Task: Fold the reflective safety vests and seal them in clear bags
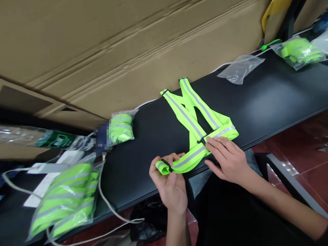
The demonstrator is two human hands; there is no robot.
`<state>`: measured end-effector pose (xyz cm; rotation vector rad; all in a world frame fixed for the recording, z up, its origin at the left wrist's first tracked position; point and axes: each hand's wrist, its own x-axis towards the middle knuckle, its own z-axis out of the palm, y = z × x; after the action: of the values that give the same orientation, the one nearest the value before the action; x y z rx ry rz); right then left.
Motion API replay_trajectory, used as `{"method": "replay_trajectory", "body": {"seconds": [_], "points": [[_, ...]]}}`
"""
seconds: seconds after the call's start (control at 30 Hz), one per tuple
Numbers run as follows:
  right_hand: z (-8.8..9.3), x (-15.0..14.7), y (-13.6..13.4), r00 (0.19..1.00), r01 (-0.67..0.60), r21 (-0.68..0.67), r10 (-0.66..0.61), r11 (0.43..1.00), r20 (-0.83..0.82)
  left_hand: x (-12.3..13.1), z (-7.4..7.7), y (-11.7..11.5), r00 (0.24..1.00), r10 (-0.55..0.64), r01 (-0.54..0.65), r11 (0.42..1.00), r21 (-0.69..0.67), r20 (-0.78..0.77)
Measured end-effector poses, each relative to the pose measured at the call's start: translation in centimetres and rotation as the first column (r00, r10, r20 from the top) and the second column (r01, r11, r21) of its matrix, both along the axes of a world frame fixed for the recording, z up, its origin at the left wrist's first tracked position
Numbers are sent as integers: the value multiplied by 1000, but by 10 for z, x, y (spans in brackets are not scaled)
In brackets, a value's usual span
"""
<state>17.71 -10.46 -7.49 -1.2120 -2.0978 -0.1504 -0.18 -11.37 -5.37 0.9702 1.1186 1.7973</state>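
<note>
Left hand [170, 186] clamps the strap end [162, 167] of a reflective vest [191, 136] on the bench; right hand [227, 160] lies open beside the buckle [202, 140] — bagged vests [64, 198] sit leftward on the black bench [143, 174], red tile floor [294, 150] below.

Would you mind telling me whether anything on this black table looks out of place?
One thing does: a pixelated blue patch beside the bagged neon vest hides whatever lies there, so it cannot be identified. The loose vest shows no visible damage.
</note>
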Motion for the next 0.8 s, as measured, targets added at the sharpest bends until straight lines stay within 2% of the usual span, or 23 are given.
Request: {"method": "replay_trajectory", "body": {"seconds": [0.17, 0.23, 0.3, 0.4, 0.47, 0.6, 0.73, 0.8], "points": [[-1, -1, 0, 1000, 11, 27, -11, 1000, 12, 1, -1, -7, 983, 28, -23, 999, 28, -181], [-1, -1, 0, 1000, 17, 30, -17, 999, 13, -8, 5, -13, 968, -46, 35, 998, -50, -245], [-1, -1, 0, 1000, 24, 33, -25, 999, 14, -24, 15, -19, 931, -141, 78, 978, -193, -336], [0, -1, 1, 999, 32, 46, -32, 998, 15, -48, 28, -26, 856, -212, 37, 935, -353, -471], [0, -1, 1, 999, 37, 52, -37, 998, 15, -57, 32, -28, 840, -204, 14, 935, -356, -502], [2, -2, 3, 998, 52, 63, -54, 997, 20, -53, 25, -25, 899, -136, 31, 968, -249, -417], [3, -3, 3, 999, 46, 51, -47, 998, 21, -41, 18, -21, 981, -36, -6, 976, -218, -189], [3, -4, 3, 999, 42, 39, -42, 998, 14, -39, 16, -19, 996, 27, -44, 977, -208, -87]]}}
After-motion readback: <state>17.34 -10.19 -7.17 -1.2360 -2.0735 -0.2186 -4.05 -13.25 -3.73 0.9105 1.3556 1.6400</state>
